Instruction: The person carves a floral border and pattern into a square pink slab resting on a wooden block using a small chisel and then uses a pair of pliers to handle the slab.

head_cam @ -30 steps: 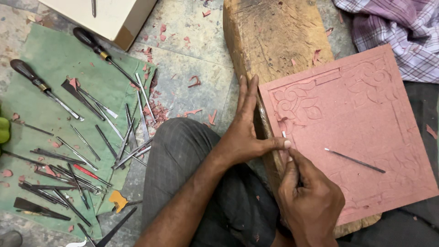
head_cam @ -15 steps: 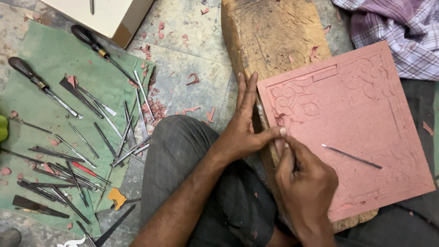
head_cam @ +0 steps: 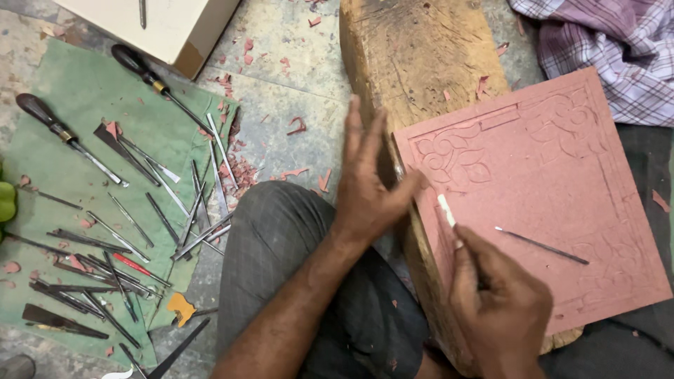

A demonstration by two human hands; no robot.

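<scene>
A pink square slab with a carved floral border lies on a wooden block. My left hand rests against the slab's left edge, fingers spread upward and thumb pressing on its corner region. My right hand grips a thin carving tool whose pale tip touches the slab near the left border. A loose slender metal tool lies on the slab's middle. My knee in grey trousers sits below the left hand.
A green mat on the left holds several chisels, gravers and two dark-handled screwdrivers. A cardboard box stands at the top left. Pink shavings litter the concrete floor. A checked cloth lies at the top right.
The view has shifted slightly, so the slab sits a little higher. My left hand's fingers have stretched out upward along the slab edge. My right hand stays on the tool at the left border.
</scene>
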